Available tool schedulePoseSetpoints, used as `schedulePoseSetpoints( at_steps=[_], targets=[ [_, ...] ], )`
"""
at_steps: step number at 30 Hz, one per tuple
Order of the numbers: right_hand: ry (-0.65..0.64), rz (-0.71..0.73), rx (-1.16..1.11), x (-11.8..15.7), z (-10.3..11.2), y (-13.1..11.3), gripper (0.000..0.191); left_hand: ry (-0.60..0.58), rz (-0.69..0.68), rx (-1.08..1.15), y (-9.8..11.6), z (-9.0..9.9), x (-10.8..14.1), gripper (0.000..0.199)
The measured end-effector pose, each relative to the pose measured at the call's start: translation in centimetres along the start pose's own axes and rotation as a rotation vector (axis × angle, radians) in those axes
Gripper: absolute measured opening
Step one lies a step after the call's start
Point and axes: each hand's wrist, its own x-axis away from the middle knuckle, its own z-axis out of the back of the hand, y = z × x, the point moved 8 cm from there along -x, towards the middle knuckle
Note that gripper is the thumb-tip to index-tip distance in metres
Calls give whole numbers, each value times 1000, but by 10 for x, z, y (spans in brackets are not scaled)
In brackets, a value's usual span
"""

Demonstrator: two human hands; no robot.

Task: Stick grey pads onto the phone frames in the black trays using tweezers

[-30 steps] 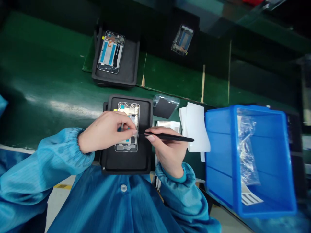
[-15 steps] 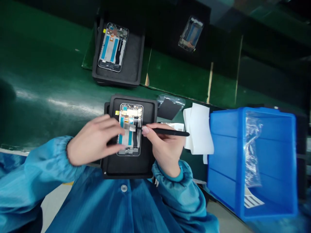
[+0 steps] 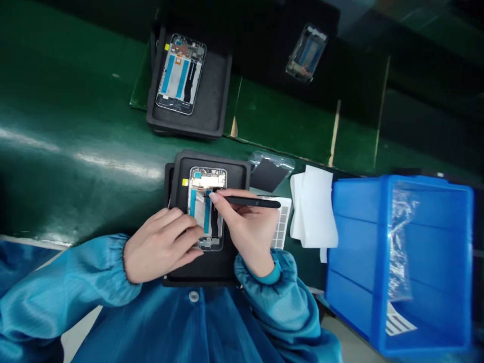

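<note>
Green worktop [image 3: 94, 136] gleams around tray [image 3: 237, 176], background [image 3: 427, 55] dark.

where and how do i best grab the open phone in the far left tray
Best pinch the open phone by its long frame edges, coming down from above: parts lie exposed between them. Bare tray floor on its right should give finger room; its left edge sits tighter to the wall.

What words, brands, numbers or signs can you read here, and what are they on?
None can be read.
Too small: white marks on the black ribbon cable in the upper-left opened phone; any print on the nearer phone's circuit board.
The grey-squared sheet shows no legible text.
</note>
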Motion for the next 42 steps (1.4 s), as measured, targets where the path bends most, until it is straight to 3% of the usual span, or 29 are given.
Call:
schedulePoseSetpoints(
  at_steps=[5, 42],
  targets=[
    [3, 21, 25, -1, 0, -2, 7, 81, 32, -67, -10, 6, 1, 16],
    [-16, 24, 69, 0, 0, 1, 7, 130, 91, -197, -28, 15, -8, 25]
  ],
)
